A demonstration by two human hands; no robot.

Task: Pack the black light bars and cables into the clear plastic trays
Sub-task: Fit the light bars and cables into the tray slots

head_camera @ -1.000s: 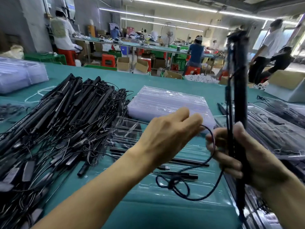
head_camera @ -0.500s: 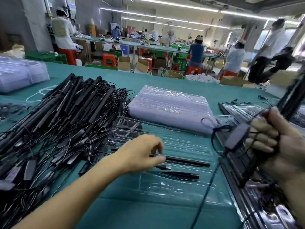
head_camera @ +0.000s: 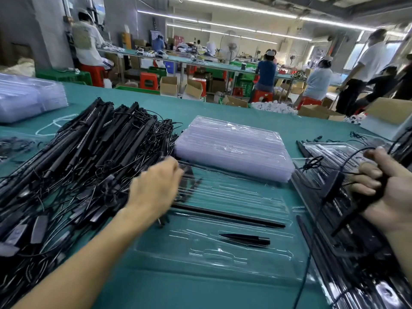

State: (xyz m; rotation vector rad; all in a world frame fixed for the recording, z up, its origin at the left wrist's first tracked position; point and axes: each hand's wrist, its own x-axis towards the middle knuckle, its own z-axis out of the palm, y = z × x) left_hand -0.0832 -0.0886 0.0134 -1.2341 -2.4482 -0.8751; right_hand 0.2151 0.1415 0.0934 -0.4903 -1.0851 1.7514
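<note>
While the right hand [head_camera: 383, 197] is sitting at the right edge of the frame, its grip is clenching a black light bar [head_camera: 347, 223] together with its cable [head_camera: 305, 270]. The bar is slanting from lower left toward the upper right corner. The cable is hanging down past the bottom edge. A flat black box [head_camera: 332, 186] on that cable is sticking out just left of the fingers.

The left hand [head_camera: 156, 190] is hovering mid-frame over the far left corner of the open clear tray [head_camera: 200, 257], just beside the pile of light bars [head_camera: 78, 157]. It's heavily blurred, so I can't tell whether that grip is grasping anything or released. Something dark is showing under the fingertips, unreadable.

The open tray is lying flat on the green desk [head_camera: 200, 110] in the centre and lower centre. It's carrying a long thin black rod [head_camera: 227, 216] across its middle and a short black spike [head_camera: 245, 238] in a slot nearer the camera.

The pile is filling the left side of the frame, with bars and cables tangling together. A stack of empty trays [head_camera: 231, 148] is sitting right against the open tray's far edge. Packed trays [head_camera: 327, 152] are lying along the right side, under the right hand. A second clear stack [head_camera: 26, 97] is sitting at the upper left, and a cardboard box [head_camera: 388, 110] at the upper right. People are working at benches across the top.
</note>
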